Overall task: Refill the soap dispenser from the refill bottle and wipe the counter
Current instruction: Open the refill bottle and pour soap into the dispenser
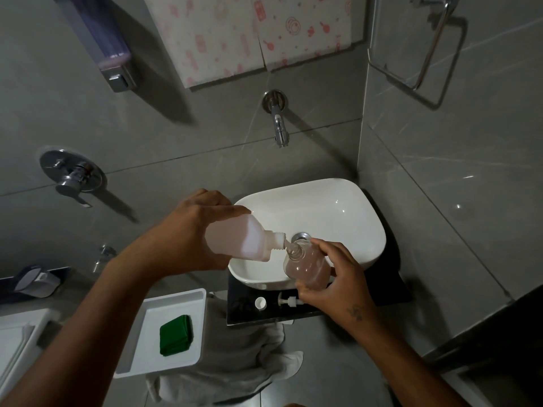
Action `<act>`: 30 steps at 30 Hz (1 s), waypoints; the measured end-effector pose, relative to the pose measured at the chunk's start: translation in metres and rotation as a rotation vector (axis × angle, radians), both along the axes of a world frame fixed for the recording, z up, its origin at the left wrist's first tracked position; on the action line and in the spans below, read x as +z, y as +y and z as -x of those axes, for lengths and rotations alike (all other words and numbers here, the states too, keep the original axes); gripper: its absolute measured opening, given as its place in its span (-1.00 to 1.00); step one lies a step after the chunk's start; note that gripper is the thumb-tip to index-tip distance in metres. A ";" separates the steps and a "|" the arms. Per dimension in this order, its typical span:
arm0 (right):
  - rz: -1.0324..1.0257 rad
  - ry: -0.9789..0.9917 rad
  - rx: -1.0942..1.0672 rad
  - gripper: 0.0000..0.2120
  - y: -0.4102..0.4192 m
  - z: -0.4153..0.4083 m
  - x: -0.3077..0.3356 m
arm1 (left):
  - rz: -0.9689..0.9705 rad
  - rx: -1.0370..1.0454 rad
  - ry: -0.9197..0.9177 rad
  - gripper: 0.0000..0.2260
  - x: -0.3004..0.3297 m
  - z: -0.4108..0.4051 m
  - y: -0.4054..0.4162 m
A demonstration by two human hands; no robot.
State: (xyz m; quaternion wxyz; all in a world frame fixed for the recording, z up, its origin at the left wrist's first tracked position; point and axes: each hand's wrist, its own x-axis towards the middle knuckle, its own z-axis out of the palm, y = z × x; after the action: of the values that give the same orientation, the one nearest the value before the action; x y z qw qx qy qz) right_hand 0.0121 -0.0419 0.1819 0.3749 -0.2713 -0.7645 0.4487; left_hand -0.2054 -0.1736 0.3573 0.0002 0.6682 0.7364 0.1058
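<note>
My left hand (191, 230) grips a white translucent refill bottle (244, 240), tipped on its side with its neck pointing right. The neck meets the open mouth of a clear soap dispenser bottle (307, 265) holding pinkish liquid, which my right hand (335, 277) holds tilted over the white basin (338, 212). On the black counter (244, 309) in front of the basin lie a small white cap (260, 303) and the white pump head (289, 301). A folded green cloth (176, 334) lies in a white tray (164, 304) at lower left.
A chrome spout (279, 124) juts from the wall above the basin, with a mixer handle (72, 177) to the left. A wall-mounted dispenser (102, 39) hangs upper left, a towel ring (429, 45) upper right. Grey cloth (235, 362) hangs below the counter.
</note>
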 end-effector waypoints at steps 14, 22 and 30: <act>0.003 -0.007 -0.002 -0.23 0.002 -0.001 0.000 | 0.006 -0.004 0.009 -0.27 0.000 0.003 0.001; 0.001 -0.008 -0.005 -0.22 0.003 -0.002 -0.001 | 0.013 0.002 0.016 -0.27 0.001 0.001 0.001; -0.002 -0.017 -0.017 -0.22 0.005 -0.004 -0.002 | 0.013 0.005 0.015 -0.28 0.000 -0.001 0.004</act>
State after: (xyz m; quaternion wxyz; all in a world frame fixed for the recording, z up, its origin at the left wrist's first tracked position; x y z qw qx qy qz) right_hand 0.0163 -0.0373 0.1797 0.3724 -0.2812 -0.7660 0.4422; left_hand -0.2046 -0.1699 0.3575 -0.0011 0.6670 0.7388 0.0959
